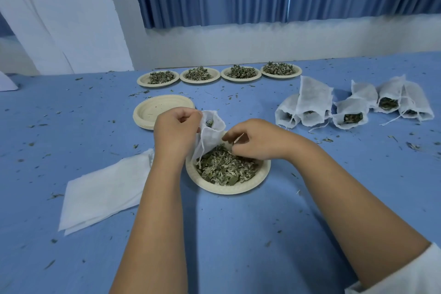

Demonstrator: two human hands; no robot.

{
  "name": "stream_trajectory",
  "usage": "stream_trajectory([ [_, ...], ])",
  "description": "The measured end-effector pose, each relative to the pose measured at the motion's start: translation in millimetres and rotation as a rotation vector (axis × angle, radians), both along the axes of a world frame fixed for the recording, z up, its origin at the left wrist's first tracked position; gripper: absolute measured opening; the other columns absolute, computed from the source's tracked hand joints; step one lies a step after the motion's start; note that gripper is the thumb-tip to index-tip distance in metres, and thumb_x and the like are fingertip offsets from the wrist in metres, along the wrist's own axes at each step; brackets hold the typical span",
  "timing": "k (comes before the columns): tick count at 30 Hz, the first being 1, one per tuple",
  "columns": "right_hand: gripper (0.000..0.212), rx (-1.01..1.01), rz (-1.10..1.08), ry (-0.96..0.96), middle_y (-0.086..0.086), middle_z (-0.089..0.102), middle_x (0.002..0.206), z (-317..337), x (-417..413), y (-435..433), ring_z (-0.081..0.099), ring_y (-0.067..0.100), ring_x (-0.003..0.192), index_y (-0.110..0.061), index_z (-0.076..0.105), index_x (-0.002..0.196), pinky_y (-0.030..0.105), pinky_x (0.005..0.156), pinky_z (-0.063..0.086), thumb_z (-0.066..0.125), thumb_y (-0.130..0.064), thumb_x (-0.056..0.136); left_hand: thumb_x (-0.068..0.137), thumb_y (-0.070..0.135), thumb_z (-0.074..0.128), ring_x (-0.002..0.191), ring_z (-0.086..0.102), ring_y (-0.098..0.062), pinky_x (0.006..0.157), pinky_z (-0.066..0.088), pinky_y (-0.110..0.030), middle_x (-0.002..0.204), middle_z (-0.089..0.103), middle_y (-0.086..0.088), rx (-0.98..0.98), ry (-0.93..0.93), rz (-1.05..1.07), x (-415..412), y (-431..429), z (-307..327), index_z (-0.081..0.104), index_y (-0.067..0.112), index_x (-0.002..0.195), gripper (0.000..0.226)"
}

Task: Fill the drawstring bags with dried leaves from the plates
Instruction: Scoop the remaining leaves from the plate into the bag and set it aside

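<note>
My left hand (176, 131) pinches the rim of the white mesh drawstring bag (211, 133), holding its mouth up over the far left edge of the near beige paper plate (262, 175). My right hand (257, 141) is just right of the bag, fingers curled above the pile of dried green leaves (224, 167); I can't tell whether it has any pinched. A stack of empty beige plates (162, 108) sits just behind my left hand. Flat white bags (105, 188) lie near left, filled white bags (350, 114) far right, and four leaf-heaped plates (199, 76) line the far edge.
</note>
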State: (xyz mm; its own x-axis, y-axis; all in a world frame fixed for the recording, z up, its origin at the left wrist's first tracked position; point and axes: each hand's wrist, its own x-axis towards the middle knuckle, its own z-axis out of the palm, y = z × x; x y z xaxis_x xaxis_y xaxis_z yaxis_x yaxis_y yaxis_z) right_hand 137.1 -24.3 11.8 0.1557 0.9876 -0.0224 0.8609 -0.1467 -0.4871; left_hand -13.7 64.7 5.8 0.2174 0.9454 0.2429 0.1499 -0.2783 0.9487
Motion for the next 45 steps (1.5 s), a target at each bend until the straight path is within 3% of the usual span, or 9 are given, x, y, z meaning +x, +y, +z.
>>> stream_trajectory([
  [8, 0.063, -0.164, 0.08, -0.161, -0.01, 0.053, 0.118, -5.6, 2.3, -0.1, 0.048, 0.009, 0.104, -0.029, 0.056, 0.133, 0.027, 0.087, 0.043, 0.077, -0.047, 0.077, 0.085, 0.009, 0.061, 0.062, 0.056, -0.006, 0.064, 0.046, -0.02, 0.064, 0.066, 0.008, 0.029, 0.029, -0.014, 1.0, -2.5, 0.0, 0.071, 0.015, 0.069, 0.02],
  [14, 0.043, -0.037, 0.055, -0.149, -0.02, 0.047, 0.086, -12.4, -3.5, 4.9, 0.046, 0.005, 0.089, -0.029, 0.067, 0.12, 0.021, 0.069, 0.036, 0.079, -0.034, 0.079, 0.085, 0.009, 0.06, 0.064, 0.056, -0.005, 0.066, 0.047, -0.023, 0.064, 0.066, 0.01, 0.042, 0.035, -0.013, 0.7, -3.3, 0.6, 0.071, 0.017, 0.068, 0.021],
  [20, 0.024, 0.071, -0.014, -0.022, -0.019, 0.055, 0.076, -7.1, 1.8, 3.8, 0.055, 0.002, 0.07, -0.027, 0.076, 0.101, 0.014, 0.06, 0.041, 0.081, -0.027, 0.078, 0.086, 0.01, 0.06, 0.068, 0.058, -0.008, 0.069, 0.048, -0.025, 0.071, 0.068, 0.007, 0.044, 0.035, -0.012, 0.6, -4.3, 0.7, 0.072, 0.017, 0.071, 0.02],
  [26, 0.018, 0.279, -0.159, 0.31, -0.01, 0.07, 0.075, 6.6, 11.3, -2.4, 0.063, 0.004, 0.069, -0.026, 0.077, 0.09, 0.019, 0.07, 0.05, 0.083, -0.018, 0.075, 0.087, 0.011, 0.059, 0.063, 0.056, -0.002, 0.064, 0.046, -0.019, 0.069, 0.067, 0.011, 0.06, 0.05, 0.01, -0.9, -3.1, 1.1, 0.069, 0.026, 0.069, 0.025],
  [32, 0.018, 0.451, -0.189, 0.848, -0.002, 0.076, 0.087, 15.4, 16.6, -3.9, 0.07, 0.007, 0.083, -0.024, 0.077, 0.091, 0.018, 0.076, 0.055, 0.079, -0.012, 0.078, 0.086, 0.012, 0.062, 0.056, 0.054, 0.006, 0.061, 0.045, -0.015, 0.059, 0.066, 0.018, 0.046, 0.047, -0.026, 1.2, -2.5, -0.7, 0.07, 0.025, 0.066, 0.026],
  [37, 0.017, 0.444, -0.127, 1.125, -0.002, 0.075, 0.087, 12.9, 5.7, 0.4, 0.069, 0.007, 0.08, -0.017, 0.075, 0.096, 0.016, 0.072, 0.053, 0.074, -0.007, 0.082, 0.088, 0.017, 0.066, 0.064, 0.059, -0.001, 0.066, 0.048, -0.017, 0.072, 0.071, 0.01, 0.029, 0.037, -0.074, 7.8, -4.6, -1.3, 0.073, 0.026, 0.07, 0.022],
  [39, 0.017, 0.501, -0.146, 1.128, -0.001, 0.075, 0.085, 9.4, -1.8, 2.9, 0.068, 0.008, 0.079, -0.017, 0.074, 0.097, 0.02, 0.075, 0.055, 0.074, -0.007, 0.083, 0.087, 0.019, 0.068, 0.063, 0.059, -0.003, 0.064, 0.048, -0.017, 0.073, 0.072, 0.006, 0.023, 0.047, -0.081, 10.9, -5.5, -2.2, 0.072, 0.027, 0.067, 0.022],
  [42, 0.018, 0.625, -0.248, 0.921, 0.007, 0.075, 0.09, 3.3, -11.0, 5.0, 0.067, 0.013, 0.082, -0.019, 0.075, 0.097, 0.033, 0.086, 0.058, 0.077, -0.01, 0.081, 0.086, 0.019, 0.068, 0.054, 0.055, 0.0, 0.056, 0.045, -0.012, 0.061, 0.068, 0.009, -0.007, 0.035, -0.091, 12.9, -7.1, -2.5, 0.073, 0.023, 0.064, 0.023],
  [45, 0.018, 0.699, -0.257, 0.711, -0.001, 0.075, 0.084, -2.1, -15.9, 6.8, 0.065, 0.005, 0.076, -0.024, 0.074, 0.091, 0.025, 0.077, 0.057, 0.079, -0.012, 0.079, 0.085, 0.015, 0.066, 0.047, 0.048, -0.005, 0.048, 0.041, -0.012, 0.051, 0.059, 0.006, -0.067, -0.005, -0.088, 12.5, -7.4, -1.7, 0.073, 0.014, 0.066, 0.02],
])
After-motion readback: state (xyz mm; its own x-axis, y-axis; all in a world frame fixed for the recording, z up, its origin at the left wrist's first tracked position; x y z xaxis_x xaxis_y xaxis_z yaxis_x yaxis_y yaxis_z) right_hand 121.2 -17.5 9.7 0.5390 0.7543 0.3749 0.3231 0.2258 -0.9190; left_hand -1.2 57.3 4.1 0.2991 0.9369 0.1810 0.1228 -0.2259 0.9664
